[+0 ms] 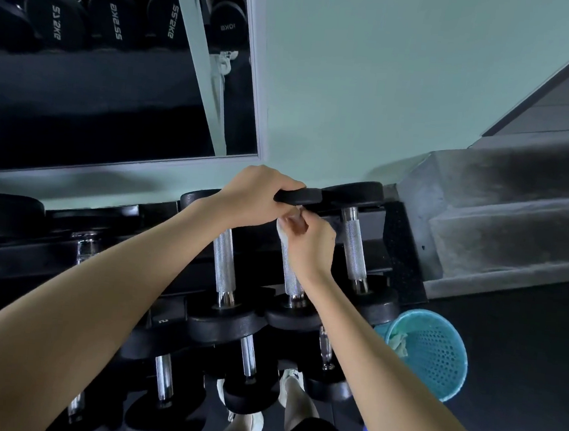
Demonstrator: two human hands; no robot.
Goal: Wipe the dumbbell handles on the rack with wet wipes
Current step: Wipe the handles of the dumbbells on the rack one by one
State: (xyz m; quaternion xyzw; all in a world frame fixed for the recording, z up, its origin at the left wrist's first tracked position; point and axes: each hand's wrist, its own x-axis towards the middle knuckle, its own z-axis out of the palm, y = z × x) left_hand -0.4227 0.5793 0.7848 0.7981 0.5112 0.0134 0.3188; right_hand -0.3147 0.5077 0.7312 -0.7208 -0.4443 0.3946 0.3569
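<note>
Head view: left hand [253, 197] clamps the dumbbell [294, 247] head's far rim at 12 o'clock; right hand [310, 243] pinches a wipe [283, 237] around its handle, neighbouring handles close at 3 and 9.

Our right hand [309, 248] covers the upper part of the middle dumbbell handle [292, 278] and most of the wet wipe [283, 230], so we cannot tell how far the wipe wraps round it. At twelve o'clock from it, our left hand [253, 197] hides part of that dumbbell's far head [298, 196]. Toward nine o'clock the rack [32, 255] runs off the edge, and the white wad in the blue basket [436, 352] at four o'clock is too small to identify
</note>
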